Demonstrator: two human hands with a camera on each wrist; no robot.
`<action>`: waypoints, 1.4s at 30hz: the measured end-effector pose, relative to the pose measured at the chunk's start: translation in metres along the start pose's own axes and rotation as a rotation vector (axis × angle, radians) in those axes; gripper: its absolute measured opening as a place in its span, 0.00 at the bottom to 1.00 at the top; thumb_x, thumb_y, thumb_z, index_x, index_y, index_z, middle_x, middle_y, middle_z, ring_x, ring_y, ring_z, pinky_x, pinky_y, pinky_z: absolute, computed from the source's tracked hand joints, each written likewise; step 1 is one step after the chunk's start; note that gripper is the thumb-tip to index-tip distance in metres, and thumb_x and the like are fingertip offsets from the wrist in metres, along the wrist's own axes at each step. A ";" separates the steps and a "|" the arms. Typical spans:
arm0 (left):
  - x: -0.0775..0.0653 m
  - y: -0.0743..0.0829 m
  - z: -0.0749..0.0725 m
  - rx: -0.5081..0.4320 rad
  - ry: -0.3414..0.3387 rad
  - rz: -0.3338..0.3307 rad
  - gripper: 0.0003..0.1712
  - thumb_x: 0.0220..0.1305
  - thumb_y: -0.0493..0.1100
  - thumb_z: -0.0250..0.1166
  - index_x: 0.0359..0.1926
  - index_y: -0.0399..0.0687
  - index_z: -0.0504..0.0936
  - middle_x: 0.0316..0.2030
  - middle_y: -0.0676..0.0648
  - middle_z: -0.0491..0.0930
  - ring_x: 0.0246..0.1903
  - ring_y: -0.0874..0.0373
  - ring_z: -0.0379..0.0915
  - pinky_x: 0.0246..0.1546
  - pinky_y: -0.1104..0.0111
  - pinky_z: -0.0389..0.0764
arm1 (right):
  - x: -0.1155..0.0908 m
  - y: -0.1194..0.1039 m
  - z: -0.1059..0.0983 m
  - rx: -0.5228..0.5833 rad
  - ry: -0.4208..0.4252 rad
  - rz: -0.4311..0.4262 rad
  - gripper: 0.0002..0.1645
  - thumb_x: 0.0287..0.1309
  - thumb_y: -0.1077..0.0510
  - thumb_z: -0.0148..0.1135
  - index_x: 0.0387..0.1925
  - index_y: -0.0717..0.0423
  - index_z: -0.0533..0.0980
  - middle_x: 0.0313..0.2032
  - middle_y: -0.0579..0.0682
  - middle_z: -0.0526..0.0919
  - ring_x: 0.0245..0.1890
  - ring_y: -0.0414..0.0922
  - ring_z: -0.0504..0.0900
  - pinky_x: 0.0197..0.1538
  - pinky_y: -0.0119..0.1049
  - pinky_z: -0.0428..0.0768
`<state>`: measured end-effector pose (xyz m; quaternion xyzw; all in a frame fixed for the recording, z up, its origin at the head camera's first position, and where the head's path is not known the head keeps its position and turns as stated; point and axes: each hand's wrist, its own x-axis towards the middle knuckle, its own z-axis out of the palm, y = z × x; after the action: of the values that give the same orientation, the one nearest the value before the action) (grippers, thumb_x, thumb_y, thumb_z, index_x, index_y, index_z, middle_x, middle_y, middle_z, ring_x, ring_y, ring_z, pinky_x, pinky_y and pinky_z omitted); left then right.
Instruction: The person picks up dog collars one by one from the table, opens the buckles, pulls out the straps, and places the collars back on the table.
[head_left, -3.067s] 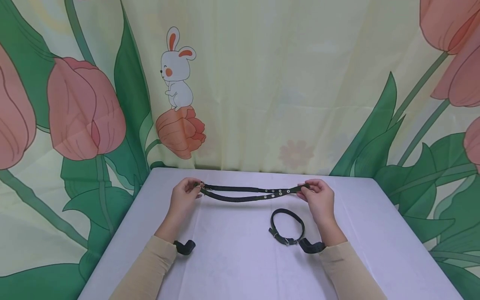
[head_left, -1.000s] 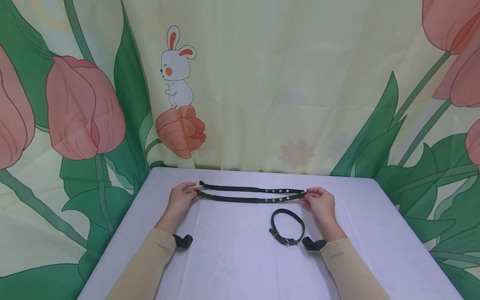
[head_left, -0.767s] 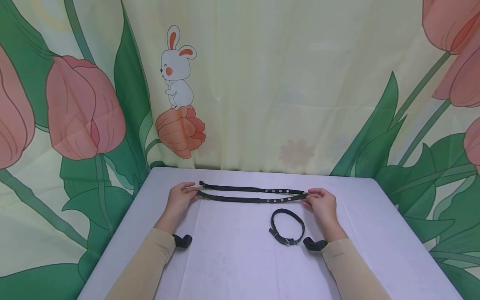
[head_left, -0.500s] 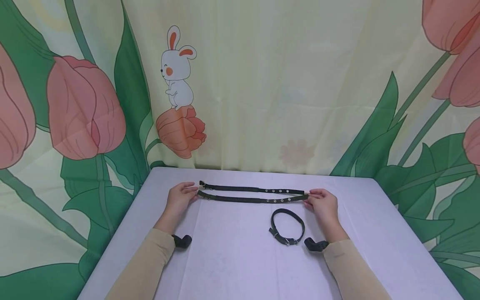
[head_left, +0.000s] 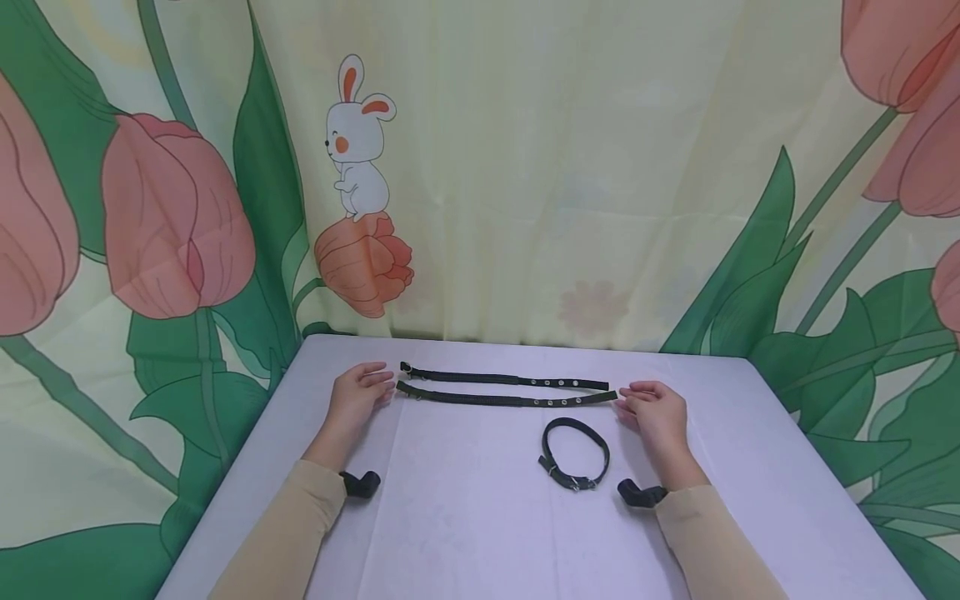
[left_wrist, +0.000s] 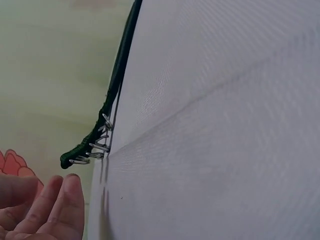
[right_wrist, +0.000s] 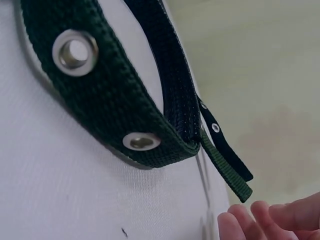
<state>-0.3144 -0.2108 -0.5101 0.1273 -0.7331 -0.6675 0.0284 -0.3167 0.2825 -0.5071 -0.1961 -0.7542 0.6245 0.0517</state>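
Two dark green collars lie stretched out side by side, with metal eyelets toward their right ends. My left hand [head_left: 354, 402] hovers just off the buckle end of the nearer collar [head_left: 480, 400], fingers loosely extended. The farther collar [head_left: 472, 377] lies right behind it. At the other end, my right hand [head_left: 656, 417] is beside the nearer collar's tip, fingers loose and holding nothing. In the left wrist view, metal rings show on the collar [left_wrist: 117, 75] above the fingertips. The right wrist view shows free strap ends [right_wrist: 227, 172] just above the fingers.
A third collar [head_left: 562, 478], buckled into a loop, lies in front of the straight pair, left of the right wrist. All rest on a white-covered table [head_left: 465, 517]. A curtain [head_left: 480, 183] printed with tulips and a rabbit hangs behind the far edge.
Earlier both hands pinched the collar ends; the nearer collar was drawn toward me and laid straight, apart from the farther one. Now both hands have let go and moved slightly outward.
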 end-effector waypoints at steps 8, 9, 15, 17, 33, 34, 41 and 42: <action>-0.005 0.006 -0.001 0.034 -0.010 0.011 0.27 0.77 0.32 0.63 0.74 0.40 0.74 0.65 0.35 0.83 0.63 0.45 0.85 0.59 0.61 0.88 | -0.012 -0.006 -0.006 -0.047 -0.027 -0.008 0.25 0.75 0.63 0.61 0.70 0.61 0.72 0.66 0.64 0.83 0.47 0.42 0.93 0.50 0.38 0.91; -0.006 0.007 -0.001 0.036 -0.013 0.020 0.27 0.76 0.32 0.63 0.74 0.40 0.75 0.65 0.35 0.83 0.63 0.45 0.85 0.59 0.60 0.88 | -0.014 -0.007 -0.007 -0.053 -0.035 -0.019 0.26 0.75 0.64 0.62 0.70 0.62 0.72 0.66 0.64 0.83 0.47 0.42 0.93 0.50 0.38 0.91; -0.009 0.014 0.005 0.098 -0.019 0.101 0.27 0.75 0.30 0.64 0.72 0.40 0.76 0.66 0.35 0.82 0.61 0.42 0.84 0.54 0.62 0.89 | -0.021 -0.012 -0.008 -0.110 -0.082 -0.074 0.28 0.75 0.64 0.62 0.73 0.62 0.71 0.68 0.65 0.81 0.45 0.37 0.92 0.47 0.38 0.91; -0.012 0.018 0.008 0.130 -0.026 0.119 0.26 0.75 0.31 0.64 0.72 0.40 0.77 0.66 0.35 0.82 0.62 0.42 0.84 0.52 0.66 0.89 | -0.023 -0.014 -0.008 -0.125 -0.093 -0.075 0.28 0.76 0.63 0.62 0.73 0.60 0.71 0.68 0.64 0.81 0.47 0.39 0.92 0.46 0.37 0.91; -0.042 0.034 0.051 0.310 -0.190 0.305 0.25 0.72 0.33 0.69 0.67 0.51 0.82 0.62 0.46 0.86 0.62 0.51 0.83 0.65 0.52 0.83 | -0.045 -0.021 -0.004 -0.137 -0.277 -0.162 0.29 0.74 0.66 0.62 0.73 0.61 0.70 0.69 0.69 0.79 0.54 0.47 0.91 0.47 0.42 0.92; -0.044 0.035 0.054 0.312 -0.206 0.315 0.25 0.72 0.33 0.69 0.67 0.50 0.82 0.62 0.46 0.86 0.62 0.51 0.83 0.64 0.52 0.83 | -0.046 -0.022 -0.004 -0.144 -0.284 -0.164 0.29 0.74 0.66 0.62 0.73 0.61 0.70 0.69 0.68 0.79 0.54 0.47 0.90 0.48 0.43 0.92; -0.057 0.039 0.073 0.312 -0.321 0.345 0.25 0.71 0.31 0.69 0.66 0.49 0.83 0.64 0.45 0.84 0.63 0.48 0.83 0.63 0.54 0.85 | -0.055 -0.025 -0.003 -0.203 -0.318 -0.159 0.29 0.72 0.67 0.65 0.71 0.62 0.72 0.67 0.67 0.81 0.59 0.56 0.89 0.47 0.44 0.92; -0.058 0.039 0.076 0.310 -0.334 0.340 0.25 0.70 0.31 0.70 0.66 0.49 0.83 0.64 0.45 0.84 0.63 0.48 0.83 0.63 0.53 0.85 | -0.056 -0.025 -0.003 -0.206 -0.327 -0.164 0.29 0.72 0.67 0.65 0.71 0.62 0.73 0.67 0.68 0.81 0.60 0.58 0.88 0.47 0.45 0.92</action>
<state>-0.2801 -0.1212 -0.4721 -0.1065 -0.8318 -0.5447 -0.0011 -0.2704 0.2614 -0.4732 -0.0342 -0.8259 0.5612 -0.0409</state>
